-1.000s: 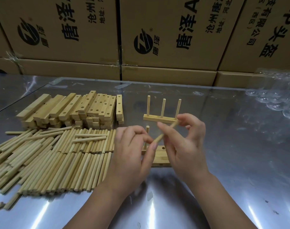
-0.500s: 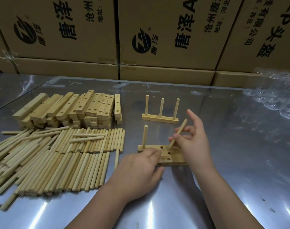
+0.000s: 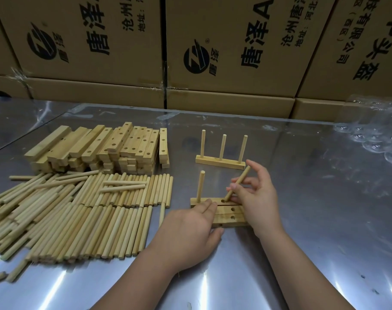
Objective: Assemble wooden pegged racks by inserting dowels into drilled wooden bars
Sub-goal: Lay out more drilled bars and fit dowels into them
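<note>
Several drilled wooden bars lie side by side on the steel table at centre. One dowel stands upright in the left hole of the farthest bar. My right hand pinches a second dowel, tilted, its lower tip at the bar's middle hole. My left hand rests flat on the left end of the bars, fingers straight. A finished rack with three upright pegs stands just behind.
A big heap of loose dowels covers the table's left side, with a stack of drilled bars behind it. Cardboard boxes wall the back. Clear plastic wrap lies at the far right.
My left hand dropped from the dowel onto the bars and now presses them flat. My right hand carried the dowel down, bringing its tip to the middle hole.
</note>
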